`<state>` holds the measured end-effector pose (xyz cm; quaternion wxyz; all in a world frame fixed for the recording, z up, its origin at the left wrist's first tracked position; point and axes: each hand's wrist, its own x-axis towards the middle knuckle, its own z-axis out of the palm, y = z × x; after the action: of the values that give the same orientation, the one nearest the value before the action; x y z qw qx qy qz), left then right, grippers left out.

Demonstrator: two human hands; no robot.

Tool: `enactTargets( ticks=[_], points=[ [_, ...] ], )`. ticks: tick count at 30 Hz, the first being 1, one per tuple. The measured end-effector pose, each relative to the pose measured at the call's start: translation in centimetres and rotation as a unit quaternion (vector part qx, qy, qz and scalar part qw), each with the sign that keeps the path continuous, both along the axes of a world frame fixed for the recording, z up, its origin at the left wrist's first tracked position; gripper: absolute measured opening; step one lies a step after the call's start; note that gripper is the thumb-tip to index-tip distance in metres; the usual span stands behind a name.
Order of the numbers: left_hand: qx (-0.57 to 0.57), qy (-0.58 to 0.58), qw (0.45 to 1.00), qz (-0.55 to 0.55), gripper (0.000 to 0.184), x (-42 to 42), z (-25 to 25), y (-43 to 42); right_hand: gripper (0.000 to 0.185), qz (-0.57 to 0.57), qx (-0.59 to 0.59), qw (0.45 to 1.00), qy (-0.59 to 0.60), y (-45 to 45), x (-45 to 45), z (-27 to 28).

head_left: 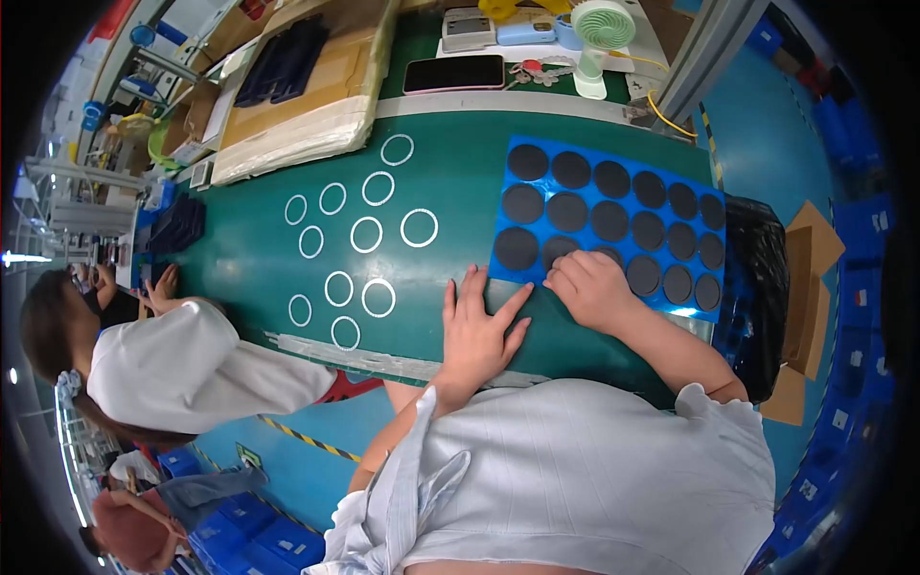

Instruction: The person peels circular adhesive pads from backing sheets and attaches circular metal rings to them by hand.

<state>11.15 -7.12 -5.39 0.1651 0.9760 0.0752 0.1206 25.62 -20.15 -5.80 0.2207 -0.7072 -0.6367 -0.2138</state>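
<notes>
Right hand: your right hand (592, 290) curls with its fingertips bunched over the near edge of the sheet, toward its 7 o'clock corner, against a disc in the nearest row; whether you pinch that disc or only press on it, you cannot tell from here.
Left hand: your left hand (479, 331) is released, fingers spread, palm down on the green bench top (240, 273); its index fingertip comes up to the sheet's near edge.
Blue sheet: the blue sheet (544, 177) lies flat at your 1 o'clock, carrying black discs (609, 220) in three rows of six, some of the nearest row partly behind your right hand.
White rings: eleven white rings (366, 219) lie loose and apart on the bench, from your 10 to 11 o'clock.
Phone and fan: at 11 o'clock, beyond the rings, lies a dark-screened phone (453, 74); at 12 stands a green fan (602, 27), with keys (539, 73) between them.
Stack: a wrapped cardboard stack (305, 101) sits at 10 o'clock.
Black bag: a black bag (762, 297) is at 2 o'clock, just beside an open carton (810, 287).
Co-worker: a person in a white top (177, 359) works at 9 o'clock.
</notes>
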Motion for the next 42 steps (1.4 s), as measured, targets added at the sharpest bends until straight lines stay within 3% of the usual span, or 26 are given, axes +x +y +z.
enactTargets(
  ticks=[18,26,29,35,37,42],
  points=[
    [0.004,0.019,0.999,-0.026,0.037,0.1,0.4,0.0,0.009,0.041,-0.018,0.999,-0.022,-1.8,0.4,-0.1],
    [0.011,0.013,0.999,-0.033,0.041,-0.1,0.3,0.1,0.021,-0.066,-0.102,0.991,-0.047,0.4,-0.9,0.6],
    [0.005,0.016,0.999,-0.033,0.044,-0.2,0.2,0.2,0.017,-0.077,-0.095,0.991,-0.062,1.7,-0.8,1.2],
    [-0.005,0.014,1.0,-0.027,0.048,-0.3,0.1,0.3,0.011,-0.008,-0.237,0.961,-0.141,2.3,0.0,0.7],
    [-0.03,0.001,0.999,-0.025,0.047,-0.4,0.1,0.3,0.012,0.066,-0.214,0.973,-0.06,2.3,1.0,0.5],
    [-0.039,-0.03,0.998,-0.032,0.045,-0.6,0.5,0.3,0.012,0.094,-0.183,0.977,0.051,1.8,0.5,1.0]
  ],
)
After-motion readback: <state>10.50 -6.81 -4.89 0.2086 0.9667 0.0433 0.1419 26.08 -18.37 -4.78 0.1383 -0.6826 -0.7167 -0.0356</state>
